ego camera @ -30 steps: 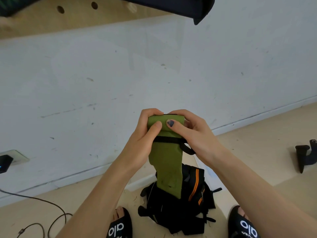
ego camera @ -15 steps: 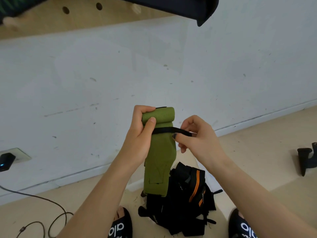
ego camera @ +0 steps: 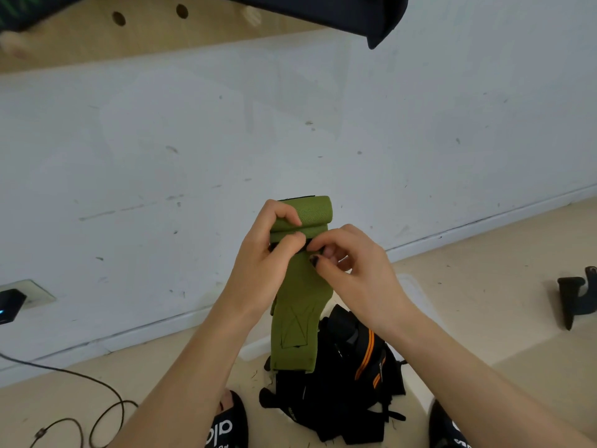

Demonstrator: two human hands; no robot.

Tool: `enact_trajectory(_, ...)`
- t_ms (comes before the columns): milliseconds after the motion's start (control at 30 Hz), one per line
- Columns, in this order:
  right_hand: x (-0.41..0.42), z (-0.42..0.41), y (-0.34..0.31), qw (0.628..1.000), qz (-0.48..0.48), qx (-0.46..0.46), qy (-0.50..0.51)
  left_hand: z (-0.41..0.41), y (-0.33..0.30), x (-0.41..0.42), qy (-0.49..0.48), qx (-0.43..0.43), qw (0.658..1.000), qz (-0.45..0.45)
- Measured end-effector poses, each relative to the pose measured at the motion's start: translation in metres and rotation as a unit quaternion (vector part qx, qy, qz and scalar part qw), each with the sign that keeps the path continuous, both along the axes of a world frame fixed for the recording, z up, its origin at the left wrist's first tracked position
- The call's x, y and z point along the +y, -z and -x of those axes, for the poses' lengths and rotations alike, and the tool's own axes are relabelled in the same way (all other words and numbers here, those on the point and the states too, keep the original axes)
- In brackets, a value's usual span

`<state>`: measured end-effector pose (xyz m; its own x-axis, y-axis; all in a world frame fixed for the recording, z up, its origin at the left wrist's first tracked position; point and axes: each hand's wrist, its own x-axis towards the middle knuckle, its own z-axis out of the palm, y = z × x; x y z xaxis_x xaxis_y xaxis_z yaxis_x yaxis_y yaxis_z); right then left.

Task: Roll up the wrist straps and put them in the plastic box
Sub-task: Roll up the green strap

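Observation:
I hold a green wrist strap (ego camera: 298,305) up in front of the white wall. Its top is rolled into a thick roll, and the rest hangs down flat. My left hand (ego camera: 268,257) grips the roll from the left, thumb pressed on a thin black band just under it. My right hand (ego camera: 352,273) pinches that black band at the strap's right edge. Below on the floor lies a heap of black wrist straps (ego camera: 342,392), one with orange stripes. A clear plastic box (ego camera: 416,295) stands behind the heap, mostly hidden by my arms.
A white wall (ego camera: 290,124) fills the background, with a wooden pegboard (ego camera: 148,33) above. A black cable (ego camera: 97,412) runs over the floor at the left, near a wall socket (ego camera: 29,295). A black object (ego camera: 575,299) lies at the right. My feet in black slides (ego camera: 226,428) flank the heap.
My right hand has moved left, back against the strap, bringing the black band in. The roll at the top has grown a little thicker and the hanging part is shorter.

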<state>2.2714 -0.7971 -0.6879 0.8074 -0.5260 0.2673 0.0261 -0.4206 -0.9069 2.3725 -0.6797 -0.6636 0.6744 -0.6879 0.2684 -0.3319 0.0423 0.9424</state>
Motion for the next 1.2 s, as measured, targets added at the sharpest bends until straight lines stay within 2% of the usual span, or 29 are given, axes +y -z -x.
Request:
enact_trajectory(200,-0.006,0.000,-0.001,0.996,-0.088,-0.004,-0.015,-0.003,0.003,0.002,-0.015,-0.023,0.999,-0.025)
enact_trajectory(367,-0.018,-0.004,-0.007,0.977,-0.211,-0.010,0.032,-0.001,0.001,0.003,0.011,0.011,0.999,-0.033)
enact_trajectory(533,-0.021,-0.004,-0.016,0.965,-0.255,0.022,-0.051,-0.002,0.000,0.003,0.048,0.035,0.997,-0.045)
enact_trajectory(667,-0.023,-0.004,-0.017,0.959,-0.273,-0.015,-0.071,-0.003,0.001,0.004,0.069,0.064,0.994,-0.049)
enact_trajectory(833,-0.024,-0.002,-0.012,0.959,-0.264,-0.037,-0.095,-0.009,0.005,0.002,0.067,0.152,0.986,-0.015)
enact_trajectory(1033,-0.025,-0.001,-0.008,0.967,-0.241,-0.038,-0.079,-0.010,0.009,0.000,0.056,0.148,0.987,-0.041)
enact_trajectory(1200,-0.029,-0.002,-0.006,0.974,-0.214,-0.037,-0.067,-0.009,0.008,0.000,0.051,0.111,0.990,-0.069)
